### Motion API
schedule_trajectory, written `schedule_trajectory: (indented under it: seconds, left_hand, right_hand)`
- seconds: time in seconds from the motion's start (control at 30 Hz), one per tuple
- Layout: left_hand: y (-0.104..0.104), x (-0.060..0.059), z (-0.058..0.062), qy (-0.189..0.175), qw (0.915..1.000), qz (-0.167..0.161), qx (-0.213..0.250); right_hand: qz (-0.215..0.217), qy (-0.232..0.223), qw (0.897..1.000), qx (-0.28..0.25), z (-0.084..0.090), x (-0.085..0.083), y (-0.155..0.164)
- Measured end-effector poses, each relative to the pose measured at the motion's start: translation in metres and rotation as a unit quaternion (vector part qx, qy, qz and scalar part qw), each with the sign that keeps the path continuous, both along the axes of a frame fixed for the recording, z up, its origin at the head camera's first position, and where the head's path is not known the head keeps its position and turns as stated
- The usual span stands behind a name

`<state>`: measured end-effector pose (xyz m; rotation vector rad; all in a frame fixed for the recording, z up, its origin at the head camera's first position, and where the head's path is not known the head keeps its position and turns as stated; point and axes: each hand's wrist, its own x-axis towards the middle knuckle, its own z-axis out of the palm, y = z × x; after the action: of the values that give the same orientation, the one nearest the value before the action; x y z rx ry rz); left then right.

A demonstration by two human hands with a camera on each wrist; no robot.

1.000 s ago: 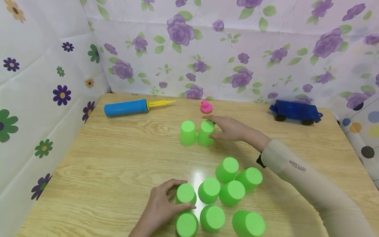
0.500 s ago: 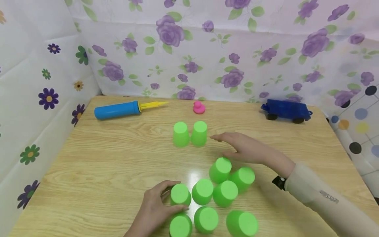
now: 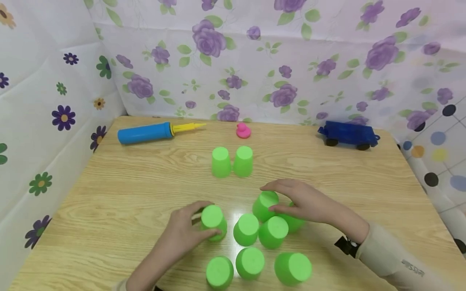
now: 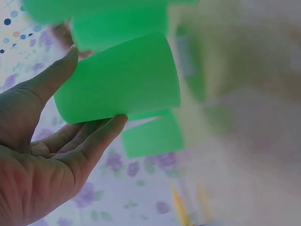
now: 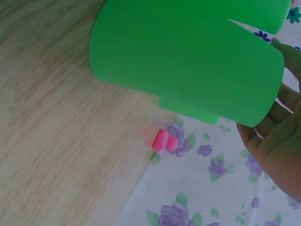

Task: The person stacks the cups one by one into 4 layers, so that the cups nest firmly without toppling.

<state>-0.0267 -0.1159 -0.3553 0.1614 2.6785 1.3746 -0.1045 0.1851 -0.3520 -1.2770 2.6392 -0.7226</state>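
My left hand (image 3: 182, 229) grips an upside-down green plastic cup (image 3: 213, 219), thumb on the near side and fingers on the far side. In the left wrist view that cup (image 4: 120, 80) lies between thumb and fingers. My right hand (image 3: 305, 203) reaches round another upturned green cup (image 3: 264, 207), thumb and fingers on opposite sides of its top end. The right wrist view shows the fingers touching this cup (image 5: 183, 61). Two upturned cups stand side by side farther back, the left one (image 3: 221, 162) close to the right one (image 3: 243, 161).
Several more green cups, such as one at the front (image 3: 250, 263), stand close round both hands. Along the table's back edge lie a blue hand pump (image 3: 145, 133) with a yellow nozzle, a pink toy duck (image 3: 243, 130) and a dark blue toy wagon (image 3: 348, 133).
My right hand has left the right back cup and come nearer, to a cup in the front group. My left hand has moved its cup forward, away from the cup before it.
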Motion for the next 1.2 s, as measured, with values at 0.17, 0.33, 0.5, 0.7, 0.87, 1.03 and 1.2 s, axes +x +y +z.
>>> schedule_trajectory:
  seconds: [0.17,0.33,0.5,0.7,0.87,1.03,1.2]
  left_hand:
    - [-0.005,-0.031,0.024,0.03,0.9988,-0.031,0.023]
    - [0.001,-0.065,0.044,0.077,0.9943,-0.064,0.036]
    - [0.017,-0.097,0.058,0.119,0.9875,-0.087,0.055]
    - [0.048,-0.126,0.056,0.14,0.9764,-0.143,0.08]
    - [0.072,-0.144,0.048,0.15,0.9773,-0.136,0.064]
    - [0.091,-0.162,0.04,0.131,0.9771,-0.163,0.039]
    - [0.103,-0.176,0.031,0.095,0.9709,-0.219,-0.011]
  right_hand:
    - [-0.006,-0.02,1.0,0.014,-0.002,-0.005,-0.005]
    - [-0.008,-0.045,0.999,0.026,-0.004,-0.008,-0.011]
    - [0.005,-0.056,0.998,0.037,0.001,-0.011,-0.019]
    - [0.031,-0.047,0.996,0.067,0.009,-0.015,-0.028]
    - [0.032,-0.05,0.995,0.086,0.013,-0.014,-0.03]
    - [0.023,-0.051,0.995,0.087,0.017,-0.011,-0.028]
    - [0.02,-0.046,0.996,0.076,0.017,-0.011,-0.023]
